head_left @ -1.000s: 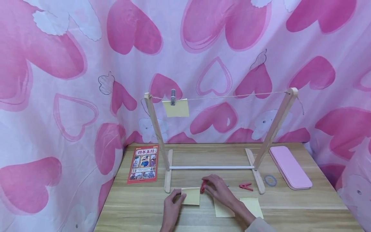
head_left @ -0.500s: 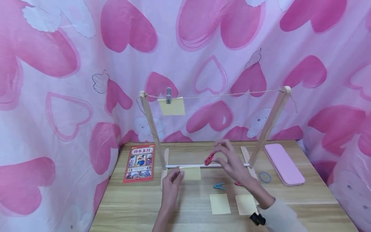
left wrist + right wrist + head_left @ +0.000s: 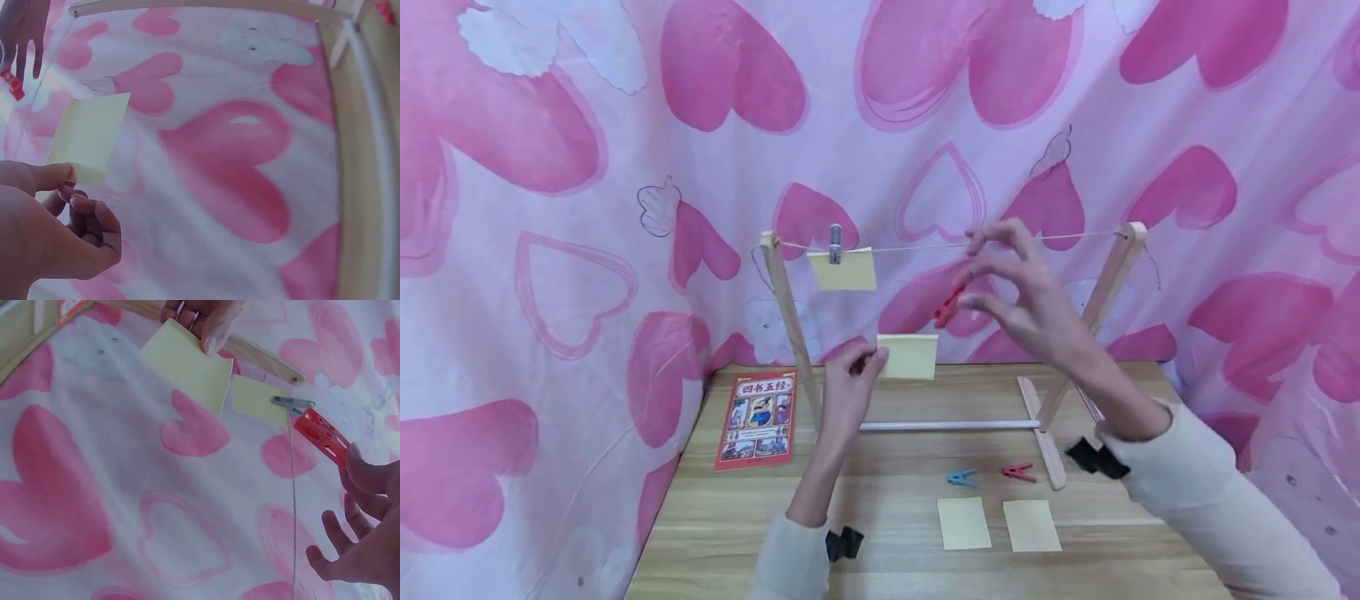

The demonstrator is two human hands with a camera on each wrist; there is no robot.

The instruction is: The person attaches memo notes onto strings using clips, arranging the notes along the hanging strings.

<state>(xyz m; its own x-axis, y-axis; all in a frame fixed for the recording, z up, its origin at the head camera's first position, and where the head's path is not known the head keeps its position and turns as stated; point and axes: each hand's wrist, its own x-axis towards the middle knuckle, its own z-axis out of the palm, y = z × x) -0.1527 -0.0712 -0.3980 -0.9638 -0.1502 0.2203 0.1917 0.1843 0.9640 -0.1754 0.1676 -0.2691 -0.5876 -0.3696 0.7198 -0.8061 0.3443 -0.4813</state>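
My left hand (image 3: 852, 385) pinches a yellow sticky note (image 3: 912, 357) by its left edge, holding it up below the string (image 3: 917, 248). In my right hand (image 3: 1033, 304) a red clothespin (image 3: 950, 305) is pinched between thumb and index finger, with the other fingers spread; the right wrist view shows the red clothespin (image 3: 322, 436) pointing toward the string. To the left, another yellow note (image 3: 853, 272) hangs from the string under a grey clothespin (image 3: 835, 244). On the table lie a blue clothespin (image 3: 962, 477), a second red clothespin (image 3: 1019, 472) and two more notes, a left one (image 3: 964, 524) and a right one (image 3: 1032, 526).
The string runs between two wooden posts, the left post (image 3: 796, 325) and the right post (image 3: 1105, 292), joined low down by a white rod (image 3: 951, 426). A red comic-style book (image 3: 757, 421) lies at the left. A pink heart-patterned curtain (image 3: 730, 192) hangs behind the table.
Both hands have risen from the tabletop toward the string, the left bringing the note and the right the red clothespin. The blue clothespin and the notes on the table have come into fuller view.
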